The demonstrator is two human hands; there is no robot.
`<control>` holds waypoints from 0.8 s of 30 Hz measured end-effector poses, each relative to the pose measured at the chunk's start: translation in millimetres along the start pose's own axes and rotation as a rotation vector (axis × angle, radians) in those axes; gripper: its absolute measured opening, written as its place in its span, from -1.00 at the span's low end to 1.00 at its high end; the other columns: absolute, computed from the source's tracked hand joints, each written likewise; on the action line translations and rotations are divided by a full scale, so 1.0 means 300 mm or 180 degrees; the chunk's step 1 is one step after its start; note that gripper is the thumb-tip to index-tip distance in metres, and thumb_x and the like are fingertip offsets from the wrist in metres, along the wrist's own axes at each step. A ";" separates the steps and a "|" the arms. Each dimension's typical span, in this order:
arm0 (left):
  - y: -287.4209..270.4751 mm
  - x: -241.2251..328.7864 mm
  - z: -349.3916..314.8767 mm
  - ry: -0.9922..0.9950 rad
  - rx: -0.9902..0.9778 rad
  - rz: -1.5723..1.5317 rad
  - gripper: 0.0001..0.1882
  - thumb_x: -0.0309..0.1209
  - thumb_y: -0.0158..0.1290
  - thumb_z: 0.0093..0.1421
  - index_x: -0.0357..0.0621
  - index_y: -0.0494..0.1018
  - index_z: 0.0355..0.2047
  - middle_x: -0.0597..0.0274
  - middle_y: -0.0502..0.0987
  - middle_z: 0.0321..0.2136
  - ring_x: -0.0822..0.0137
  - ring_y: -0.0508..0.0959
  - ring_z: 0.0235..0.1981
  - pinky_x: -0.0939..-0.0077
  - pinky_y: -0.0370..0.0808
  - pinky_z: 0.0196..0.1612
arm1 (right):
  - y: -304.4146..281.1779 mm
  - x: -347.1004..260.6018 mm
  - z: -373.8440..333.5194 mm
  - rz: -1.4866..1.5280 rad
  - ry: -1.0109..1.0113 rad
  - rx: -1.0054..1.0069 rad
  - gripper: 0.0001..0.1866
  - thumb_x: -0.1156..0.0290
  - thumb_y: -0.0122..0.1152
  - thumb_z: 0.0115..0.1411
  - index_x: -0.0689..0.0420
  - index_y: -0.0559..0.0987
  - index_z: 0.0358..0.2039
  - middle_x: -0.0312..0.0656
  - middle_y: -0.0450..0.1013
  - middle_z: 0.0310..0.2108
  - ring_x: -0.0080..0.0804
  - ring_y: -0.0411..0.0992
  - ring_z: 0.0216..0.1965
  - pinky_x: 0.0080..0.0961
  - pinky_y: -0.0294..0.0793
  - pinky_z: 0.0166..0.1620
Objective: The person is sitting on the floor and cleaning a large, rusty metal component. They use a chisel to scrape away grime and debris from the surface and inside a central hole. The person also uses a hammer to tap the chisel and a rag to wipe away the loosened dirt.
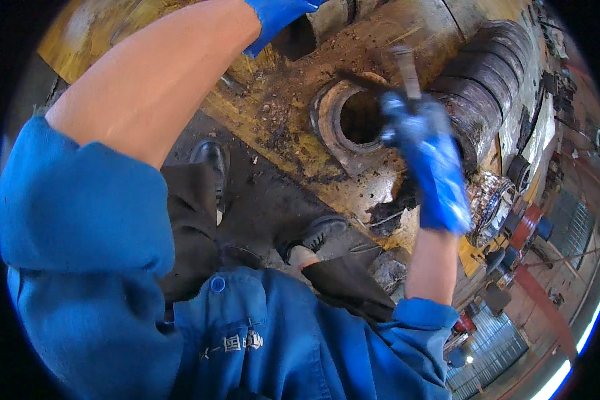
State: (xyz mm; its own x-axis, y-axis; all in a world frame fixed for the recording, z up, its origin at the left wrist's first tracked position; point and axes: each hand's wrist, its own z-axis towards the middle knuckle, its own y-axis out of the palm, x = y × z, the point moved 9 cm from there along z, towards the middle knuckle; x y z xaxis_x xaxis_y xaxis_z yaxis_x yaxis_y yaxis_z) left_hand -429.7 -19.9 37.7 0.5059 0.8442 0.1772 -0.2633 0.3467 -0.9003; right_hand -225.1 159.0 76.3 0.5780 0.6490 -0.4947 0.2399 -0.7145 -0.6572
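Observation:
My right hand (428, 157), in a blue glove with dark, dirty fingers, is closed around a flat greyish metal tool (407, 70) that sticks out past the fingers. Motion smears both, so the tool's exact kind is unclear. Just left of this hand, a rusty round metal flange (325, 113) with a dark central hole lies on the yellowish worktop (273, 127). At the top edge my left hand (273, 21), also blue-gloved, reaches away from me beside a dark hollow metal part (297, 39). Its fingers are cut off by the frame.
A large ribbed, dark brown cylinder (483, 80) lies at the right of the worktop. Rust crumbs and dark dirt are scattered around the flange. Near the right wrist stands a shiny wrapped round part (490, 200). My shoes (321, 232) are on the dark floor below.

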 end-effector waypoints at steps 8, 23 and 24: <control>-0.120 0.047 -0.020 0.0372 0.0496 0.0237 -0.54 -0.27 -0.10 0.34 -0.13 0.47 0.18 0.00 0.45 0.23 0.03 0.43 0.23 0.16 0.30 0.33 | -0.047 0.009 0.012 0.0209 -0.0061 0.0112 -0.67 0.19 0.15 0.34 0.23 0.63 -0.16 -0.13 0.55 -0.55 -0.40 0.47 -0.54 -0.37 0.43 -0.38; -0.123 -0.016 -0.057 0.0272 0.0910 0.0210 -0.58 -0.27 -0.04 0.32 -0.16 0.51 0.12 -0.07 0.52 0.14 0.01 0.49 0.15 0.12 0.33 0.29 | 0.063 0.033 0.068 -0.0278 -0.0242 -0.0420 -0.67 0.21 0.14 0.29 0.23 0.62 -0.16 -0.02 0.59 -0.51 -0.18 0.59 -0.45 -0.25 0.50 -0.31; -0.107 0.023 -0.038 0.0291 0.0898 0.0063 -0.58 -0.27 -0.05 0.32 -0.16 0.51 0.12 -0.07 0.52 0.14 0.01 0.49 0.15 0.12 0.34 0.29 | -0.013 0.034 0.032 -0.0105 0.0007 -0.0122 -0.68 0.23 0.16 0.28 0.23 0.61 -0.15 -0.02 0.59 -0.51 -0.18 0.59 -0.46 -0.25 0.50 -0.33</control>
State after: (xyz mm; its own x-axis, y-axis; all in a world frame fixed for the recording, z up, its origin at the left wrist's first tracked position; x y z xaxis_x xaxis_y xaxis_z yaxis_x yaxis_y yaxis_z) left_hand -408.4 -29.7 63.2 0.5668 0.8161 0.1128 -0.4853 0.4414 -0.7548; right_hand -227.6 170.9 68.5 0.5710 0.6719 -0.4718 0.2886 -0.7023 -0.6508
